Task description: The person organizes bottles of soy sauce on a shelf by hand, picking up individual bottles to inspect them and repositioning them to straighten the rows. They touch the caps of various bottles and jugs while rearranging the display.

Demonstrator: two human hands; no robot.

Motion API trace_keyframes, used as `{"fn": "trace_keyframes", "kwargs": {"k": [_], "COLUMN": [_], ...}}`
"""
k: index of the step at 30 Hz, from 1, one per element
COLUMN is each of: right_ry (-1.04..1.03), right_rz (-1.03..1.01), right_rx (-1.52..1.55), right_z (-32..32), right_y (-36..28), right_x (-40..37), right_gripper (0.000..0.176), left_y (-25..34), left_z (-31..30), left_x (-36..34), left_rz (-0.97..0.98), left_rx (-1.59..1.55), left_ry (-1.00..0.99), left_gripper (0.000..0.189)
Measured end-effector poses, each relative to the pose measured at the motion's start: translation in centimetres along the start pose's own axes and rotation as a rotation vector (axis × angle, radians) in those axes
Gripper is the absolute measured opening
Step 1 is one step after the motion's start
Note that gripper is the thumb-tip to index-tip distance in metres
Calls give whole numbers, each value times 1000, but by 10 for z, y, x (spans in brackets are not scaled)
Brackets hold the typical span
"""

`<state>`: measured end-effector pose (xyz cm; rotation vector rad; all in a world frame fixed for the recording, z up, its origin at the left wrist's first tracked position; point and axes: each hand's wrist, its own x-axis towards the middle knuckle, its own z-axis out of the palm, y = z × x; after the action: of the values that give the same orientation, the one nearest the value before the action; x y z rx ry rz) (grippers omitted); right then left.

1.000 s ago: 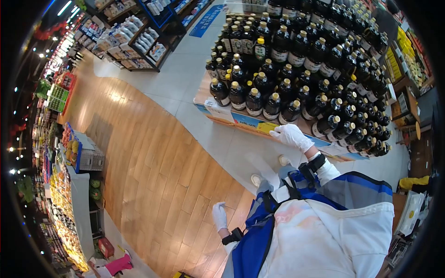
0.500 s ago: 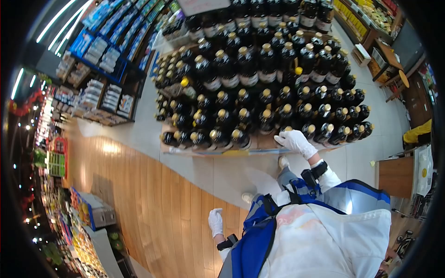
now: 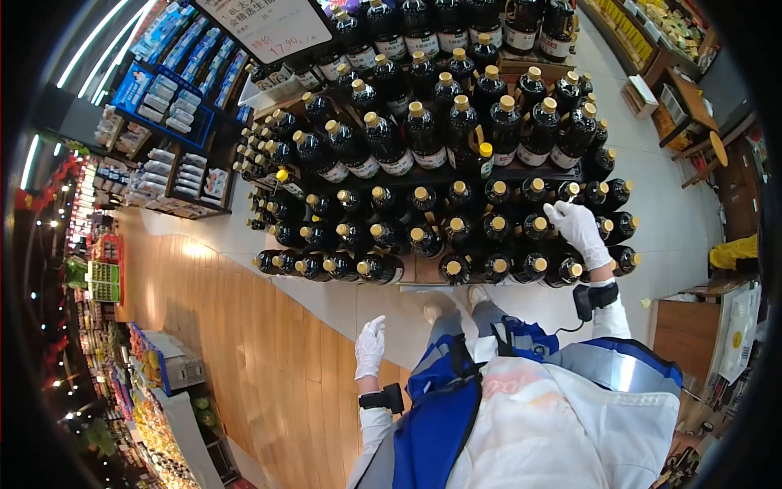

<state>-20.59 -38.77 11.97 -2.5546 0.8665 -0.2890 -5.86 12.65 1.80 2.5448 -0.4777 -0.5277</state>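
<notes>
My right hand (image 3: 580, 234), in a white glove, reaches over the right part of a display of dark bottles. Its fingers stretch forward between gold caps, with the fingertips right beside a bottle (image 3: 535, 226) in the second row. Behind them rises another gold-capped bottle (image 3: 568, 191). Under the wrist, in the front row, stands a bottle (image 3: 564, 271). My left hand (image 3: 371, 348), also gloved in white, hangs low over the wooden floor, away from the bottles. Its fingers are loosely extended and hold nothing.
A gap shows bare board (image 3: 421, 270) in the front row. Taller labelled bottles (image 3: 419, 134) stand on a raised tier behind. A price sign (image 3: 273, 28) hangs over the back left. Shelves of packaged goods (image 3: 167, 106) stand left; a wooden stool (image 3: 717, 151) stands right.
My right hand has left a front-row bottle beside the gap and moved right, further in over the rows. My view has shifted, and the price sign shows more fully. The left hand's fingers are straighter.
</notes>
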Motion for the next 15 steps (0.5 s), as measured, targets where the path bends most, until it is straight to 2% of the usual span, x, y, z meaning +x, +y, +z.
{"fn": "trace_keyframes", "kwargs": {"k": [2, 6, 8, 10, 13, 15], "right_ry": [-5, -3, -113, -98, -91, -93], "right_rz": [9, -26, 57, 27, -36, -62], "right_rx": [15, 85, 282, 406, 262, 229], "right_z": [-11, -28, -34, -53, -73, -74], "right_y": [3, 3, 3, -19, -47, -63], "right_x": [11, 34, 46, 47, 50, 50], "right_gripper": [38, 37, 38, 39, 36, 36], "left_y": [5, 6, 7, 8, 18, 36], "left_z": [-8, -21, -31, -47, -90, -131], "left_x": [1, 8, 17, 34, 77, 111], "left_rz": [-24, -96, -94, -52, 78, 99], "left_rx": [82, 31, -40, -84, -62, 4], "left_ry": [23, 33, 57, 118, 243, 284], "left_gripper": [29, 30, 31, 32, 32, 33]}}
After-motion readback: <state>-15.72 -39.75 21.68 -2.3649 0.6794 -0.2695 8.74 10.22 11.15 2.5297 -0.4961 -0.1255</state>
